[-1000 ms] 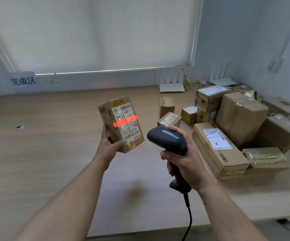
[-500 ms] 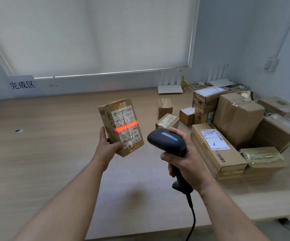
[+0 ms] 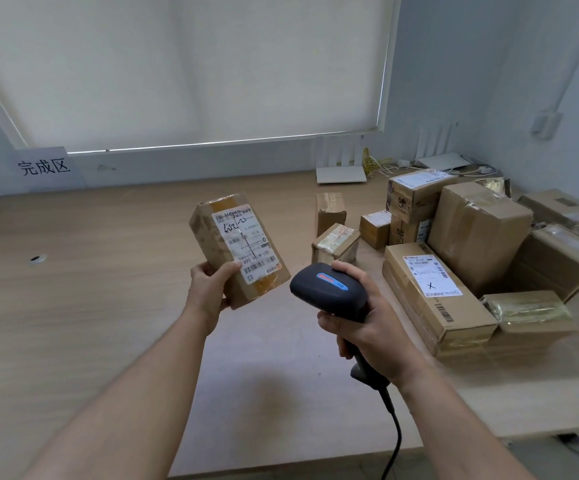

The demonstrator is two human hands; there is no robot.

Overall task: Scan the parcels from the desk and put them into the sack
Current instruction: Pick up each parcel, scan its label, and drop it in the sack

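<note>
My left hand (image 3: 210, 289) grips a small brown cardboard parcel (image 3: 236, 247) by its lower end and holds it upright above the desk, its white shipping label facing me. Just to its right, my right hand (image 3: 371, 323) is wrapped round the handle of a black barcode scanner (image 3: 328, 292), whose head points toward the parcel. No red beam shows on the label. The scanner's cable hangs down past the desk's front edge. No sack is in view.
A wooden desk (image 3: 90, 323) spans the view. A pile of cardboard parcels (image 3: 471, 244) fills its right side, with a long labelled box (image 3: 433, 292) nearest my right hand. Two white routers (image 3: 341, 164) stand at the back. A paper sign (image 3: 43, 166) leans on the far left wall.
The red scan line on the label has gone out. My left hand has tilted the parcel slightly and lowered it a little; my right hand keeps the scanner in about the same place.
</note>
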